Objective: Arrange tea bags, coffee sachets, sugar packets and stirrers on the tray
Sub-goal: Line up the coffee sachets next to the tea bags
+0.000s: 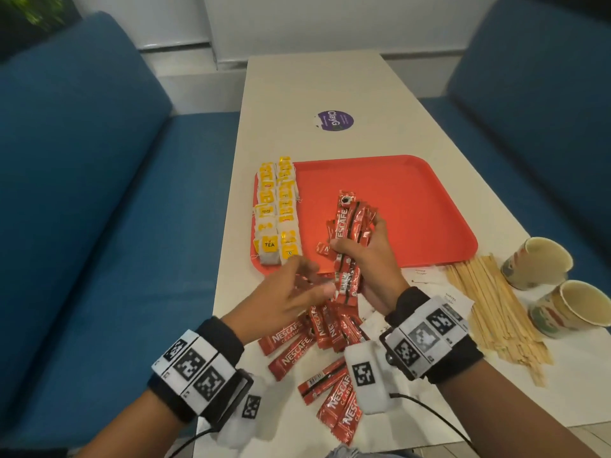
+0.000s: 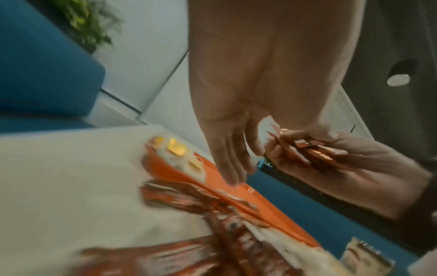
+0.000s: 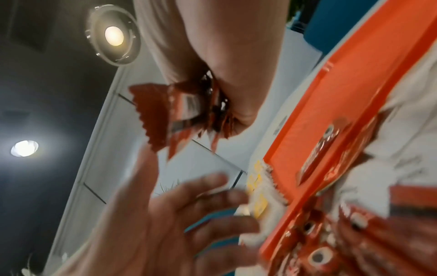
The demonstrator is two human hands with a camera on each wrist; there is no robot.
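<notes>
My right hand (image 1: 358,246) grips a bundle of red Nescafé coffee sachets (image 1: 348,226), held upright over the near left part of the red tray (image 1: 413,193). In the right wrist view the bundle (image 3: 170,115) sticks out of the fist. My left hand (image 1: 297,282) hovers blurred just left of the bundle with straight, spread fingers (image 2: 230,168) and holds nothing. Yellow-tagged tea bags (image 1: 276,213) lie in two rows along the tray's left edge. One sachet (image 1: 325,251) lies on the tray by my right thumb. Many loose sachets (image 1: 297,345) are scattered on the table under my wrists.
Wooden stirrers (image 1: 492,309) lie in a heap right of the tray, over white paper packets (image 1: 458,297). Two paper cups (image 1: 535,262) (image 1: 572,309) stand at the table's right edge. Blue sofas flank the white table (image 1: 314,81); a purple sticker (image 1: 334,120) lies beyond the tray.
</notes>
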